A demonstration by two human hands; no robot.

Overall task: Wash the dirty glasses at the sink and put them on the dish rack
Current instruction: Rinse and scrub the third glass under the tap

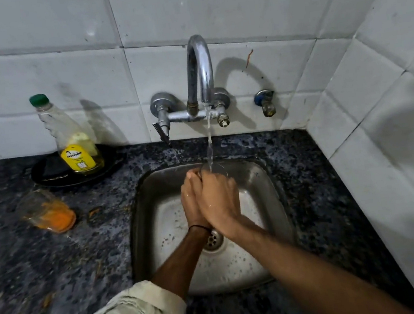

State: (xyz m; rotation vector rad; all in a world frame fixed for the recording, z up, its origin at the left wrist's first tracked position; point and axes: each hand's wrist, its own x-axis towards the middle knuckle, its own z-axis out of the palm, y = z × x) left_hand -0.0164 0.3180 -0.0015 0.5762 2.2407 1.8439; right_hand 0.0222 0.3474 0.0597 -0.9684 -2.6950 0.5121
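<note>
- The dirty glass, orange residue in its bottom, sits on the stone counter left of the sink, well apart from my hands.
- My left hand and right hand press palm to palm over the sink, fingers straight, gripping nothing.
- Water from the tap runs onto my fingertips.
- A soap bottle stands on a black plate behind the glass.

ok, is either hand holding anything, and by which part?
Nothing is held: left hand and right hand press together under the running water. The dirty glass sits on the counter, untouched.
</note>
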